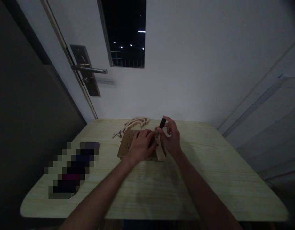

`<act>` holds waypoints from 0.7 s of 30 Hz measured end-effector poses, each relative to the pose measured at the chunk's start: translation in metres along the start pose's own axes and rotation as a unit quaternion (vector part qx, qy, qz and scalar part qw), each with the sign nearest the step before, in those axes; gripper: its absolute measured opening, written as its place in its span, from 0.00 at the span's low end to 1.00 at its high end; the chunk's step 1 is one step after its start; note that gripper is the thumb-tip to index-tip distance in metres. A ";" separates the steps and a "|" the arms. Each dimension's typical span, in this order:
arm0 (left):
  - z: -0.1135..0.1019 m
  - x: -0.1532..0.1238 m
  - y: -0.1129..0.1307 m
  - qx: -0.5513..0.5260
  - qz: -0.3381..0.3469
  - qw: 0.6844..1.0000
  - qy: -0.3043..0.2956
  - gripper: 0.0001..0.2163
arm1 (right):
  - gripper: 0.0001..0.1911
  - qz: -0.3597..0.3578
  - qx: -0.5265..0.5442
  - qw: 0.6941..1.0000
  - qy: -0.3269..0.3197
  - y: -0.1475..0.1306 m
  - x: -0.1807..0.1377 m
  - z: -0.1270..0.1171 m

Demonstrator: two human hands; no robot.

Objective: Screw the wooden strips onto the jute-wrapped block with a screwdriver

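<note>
My left hand (141, 144) lies palm down on a flat wooden panel (125, 144) with small holes, pressing it to the table, fingers curled over its right side. My right hand (171, 137) is just to the right of it, pinching a small black-handled tool (162, 122) that points down at the panel's right edge, where a narrow wooden strip (161, 154) stands against it. Curved wooden pieces (136, 122) lie behind the panel. A few small screws (117, 135) rest to their left.
The pale wood-grain table (210, 172) stands against a white wall. A blurred-out dark object (72, 171) lies on its left part. A door with a metal lever handle (90, 69) is at the upper left, a dark window (125, 32) above.
</note>
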State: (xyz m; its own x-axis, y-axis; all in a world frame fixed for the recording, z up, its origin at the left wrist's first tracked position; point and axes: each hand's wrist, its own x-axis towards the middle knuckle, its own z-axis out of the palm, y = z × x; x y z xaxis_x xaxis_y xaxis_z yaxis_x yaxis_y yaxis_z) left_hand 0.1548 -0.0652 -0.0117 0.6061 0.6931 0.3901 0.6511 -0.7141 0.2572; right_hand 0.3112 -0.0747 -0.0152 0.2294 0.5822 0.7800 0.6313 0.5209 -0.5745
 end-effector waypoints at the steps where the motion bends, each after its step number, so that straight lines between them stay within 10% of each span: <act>1: 0.000 0.000 0.000 0.000 0.000 1.000 -0.001 0.15 | 0.21 0.000 -0.003 1.000 0.004 0.000 0.000 0.000; 21: 0.001 0.000 0.000 0.003 -0.004 1.000 0.001 0.14 | 0.24 -0.028 -0.014 0.999 -0.027 0.001 -0.003 -0.001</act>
State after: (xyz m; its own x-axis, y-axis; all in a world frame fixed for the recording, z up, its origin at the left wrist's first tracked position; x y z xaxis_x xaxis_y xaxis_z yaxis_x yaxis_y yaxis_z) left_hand 0.1550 -0.0648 -0.0123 0.5998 0.6988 0.3898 0.6583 -0.7079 0.2560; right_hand 0.3122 -0.0770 -0.0178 0.1537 0.5849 0.7964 0.6631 0.5365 -0.5220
